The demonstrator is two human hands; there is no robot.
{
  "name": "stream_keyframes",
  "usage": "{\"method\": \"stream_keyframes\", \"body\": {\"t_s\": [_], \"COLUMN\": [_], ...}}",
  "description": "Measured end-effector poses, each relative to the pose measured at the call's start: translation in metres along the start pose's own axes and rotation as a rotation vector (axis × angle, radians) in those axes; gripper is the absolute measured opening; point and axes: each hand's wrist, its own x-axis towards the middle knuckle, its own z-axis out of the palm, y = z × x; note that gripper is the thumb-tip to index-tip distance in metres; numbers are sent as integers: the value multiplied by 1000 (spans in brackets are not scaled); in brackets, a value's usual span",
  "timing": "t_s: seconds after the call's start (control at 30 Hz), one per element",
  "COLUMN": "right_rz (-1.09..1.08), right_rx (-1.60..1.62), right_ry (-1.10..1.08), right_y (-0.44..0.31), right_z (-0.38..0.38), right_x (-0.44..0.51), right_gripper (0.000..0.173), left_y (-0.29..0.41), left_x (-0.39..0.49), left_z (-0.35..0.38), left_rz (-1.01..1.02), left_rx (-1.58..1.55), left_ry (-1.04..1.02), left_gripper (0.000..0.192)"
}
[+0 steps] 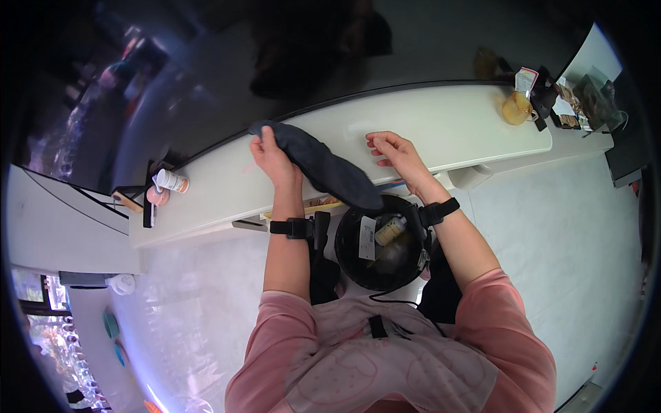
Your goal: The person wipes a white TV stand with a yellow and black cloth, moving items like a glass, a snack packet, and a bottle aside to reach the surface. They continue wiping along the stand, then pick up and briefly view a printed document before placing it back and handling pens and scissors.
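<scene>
A dark grey cloth, long and loosely folded, hangs from my left hand, which pinches it at its upper left end. Its lower end dangles over the rim of a black round bin. Inside the bin lie a small bottle with a yellowish label and a white printed tag. My right hand is raised above the white cabinet top, right of the cloth, fingers slightly curled with nothing held. Both wrists wear black straps.
A large dark television screen rises behind the cabinet. At left stand a white tub and a pink round container. A yellowish jar-like item sits at right. An open drawer juts out before me.
</scene>
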Motion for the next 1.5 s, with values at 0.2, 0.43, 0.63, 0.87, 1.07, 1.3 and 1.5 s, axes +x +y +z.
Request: {"method": "stream_keyframes", "body": {"t_s": [0.2, 0.43, 0.63, 0.87, 1.07, 1.3, 1.5], "right_rz": [17, 46, 60, 79, 69, 59, 53], "right_rx": [-4, -28, -37, -35, -88, -52, -83], "right_ry": [-8, -56, -82, -109, -164, -171, -175], "right_y": [4, -1, -2, -3, -2, 1, 5], "right_z": [-2, -24, -46, -49, -45, -53, -48], "right_x": [13, 19, 21, 33, 36, 32, 34], "right_gripper": [32, 31, 31, 31, 30, 29, 30], "left_y": [-22, -62, -117, -63, -10, -78, -38], "left_x": [34, 8, -33, 4, 28, -19, 3], "left_z": [28, 79, 111, 84, 80, 97, 71], "left_rz": [245, 281, 71, 185, 362, 79, 155], "left_rx": [94, 173, 499, 313, 190, 533, 343], "left_ry": [-4, -246, -525, 64, -96, -473, -276], "left_gripper": [21, 19, 18, 17, 33, 40, 43]}}
